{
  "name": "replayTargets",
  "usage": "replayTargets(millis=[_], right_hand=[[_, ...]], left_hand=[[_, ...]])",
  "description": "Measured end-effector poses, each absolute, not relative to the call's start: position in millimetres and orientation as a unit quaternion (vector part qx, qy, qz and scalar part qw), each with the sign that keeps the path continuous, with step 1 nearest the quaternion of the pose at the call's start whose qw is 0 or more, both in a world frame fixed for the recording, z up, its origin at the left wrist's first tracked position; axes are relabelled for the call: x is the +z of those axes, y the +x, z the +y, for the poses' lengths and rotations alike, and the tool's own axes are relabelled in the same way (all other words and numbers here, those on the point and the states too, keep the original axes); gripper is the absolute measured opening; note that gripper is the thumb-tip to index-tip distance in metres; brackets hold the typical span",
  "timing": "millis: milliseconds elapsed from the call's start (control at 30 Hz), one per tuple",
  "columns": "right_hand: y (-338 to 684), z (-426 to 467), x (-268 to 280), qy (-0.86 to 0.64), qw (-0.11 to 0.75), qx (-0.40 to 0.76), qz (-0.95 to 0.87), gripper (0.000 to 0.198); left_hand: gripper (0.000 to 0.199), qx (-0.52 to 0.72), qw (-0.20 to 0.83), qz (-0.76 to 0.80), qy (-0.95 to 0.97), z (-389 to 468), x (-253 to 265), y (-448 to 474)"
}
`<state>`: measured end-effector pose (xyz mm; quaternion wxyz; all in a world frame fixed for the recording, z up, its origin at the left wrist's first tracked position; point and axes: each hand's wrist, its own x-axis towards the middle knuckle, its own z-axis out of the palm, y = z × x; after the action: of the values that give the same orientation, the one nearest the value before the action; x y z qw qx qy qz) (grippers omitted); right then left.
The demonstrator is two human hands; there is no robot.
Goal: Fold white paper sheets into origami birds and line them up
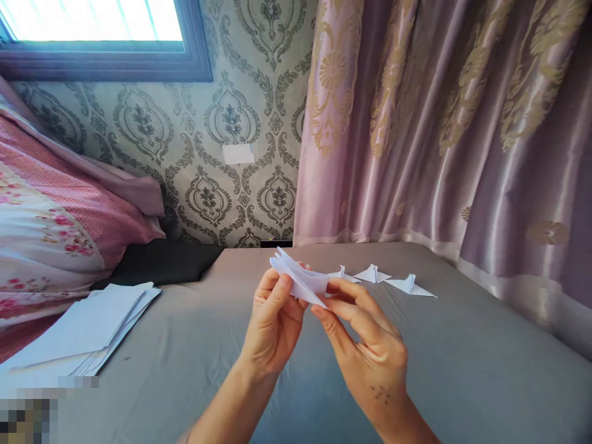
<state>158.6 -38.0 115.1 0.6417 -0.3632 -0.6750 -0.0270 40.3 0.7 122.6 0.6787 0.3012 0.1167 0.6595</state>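
A piece of folded white paper [303, 280] with pointed layers is held up between both hands, above the grey sheet. My left hand [275, 320] pinches its left part, thumb on the near face and fingers behind. At its lower right corner, my right hand [370, 339] grips the paper between thumb and fingers. Beyond my right hand, several folded paper figures lie in a row: one figure [342, 274] partly hidden behind my hands, a middle figure [372, 274] and a right figure [411, 285], each with a small upright point.
A stack of white paper sheets [92, 327] lies at the left, in front of a black flat item [161, 262]. Floral bedding [50, 228] is heaped at the far left. A pink-purple curtain [416, 123] hangs along the right and back edge of the grey sheet [185, 370].
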Motion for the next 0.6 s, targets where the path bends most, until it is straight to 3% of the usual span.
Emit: replayTargets(millis=[300,600], right_hand=[[148.6,-42.0,115.2,-0.365,0.632,-0.111,-0.675,0.027],[148.8,-41.1,110.9,-0.403,0.609,-0.133,-0.670,0.017]], left_hand=[[0.022,0.644,0.731,0.077,0.211,0.1,121.7,35.9],[0.020,0.648,0.728,0.083,0.209,-2.1,122.1,37.5]])
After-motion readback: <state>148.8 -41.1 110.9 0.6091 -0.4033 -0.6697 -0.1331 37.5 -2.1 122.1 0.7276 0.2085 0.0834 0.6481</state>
